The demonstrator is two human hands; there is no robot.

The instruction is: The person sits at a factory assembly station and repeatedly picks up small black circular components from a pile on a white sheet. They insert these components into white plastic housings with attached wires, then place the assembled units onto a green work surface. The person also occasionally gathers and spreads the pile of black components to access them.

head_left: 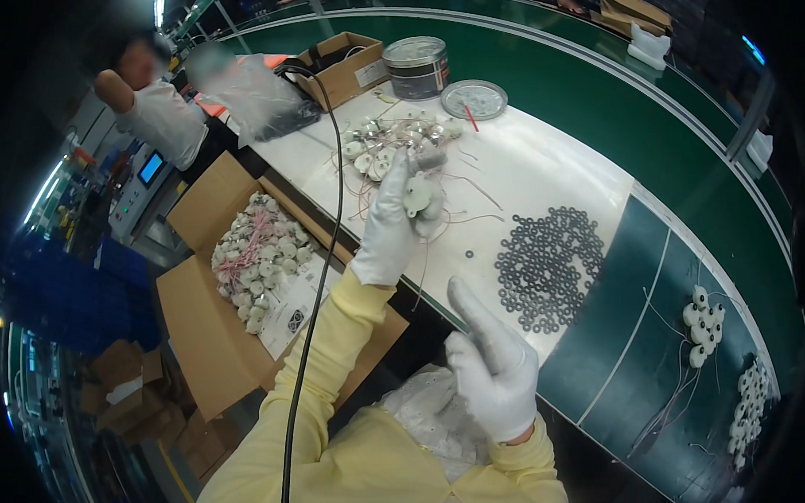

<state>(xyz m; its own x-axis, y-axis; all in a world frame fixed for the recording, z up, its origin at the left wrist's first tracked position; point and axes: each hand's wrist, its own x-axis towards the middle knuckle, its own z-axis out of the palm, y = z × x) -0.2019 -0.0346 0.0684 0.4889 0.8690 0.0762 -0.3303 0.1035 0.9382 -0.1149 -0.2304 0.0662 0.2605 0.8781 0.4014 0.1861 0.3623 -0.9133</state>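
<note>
In the head view I have the left hand with its fingers wrapped round a white motor, held up in front of a wired heap of similar motors on the table. The right hand stands apart, thumb spread from its raised fingers, near the grey rings. On the left, an open carton holds more motors.

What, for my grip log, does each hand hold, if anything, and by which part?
Left hand: round white part, apparently by its sides. Right hand: nothing visible.
</note>
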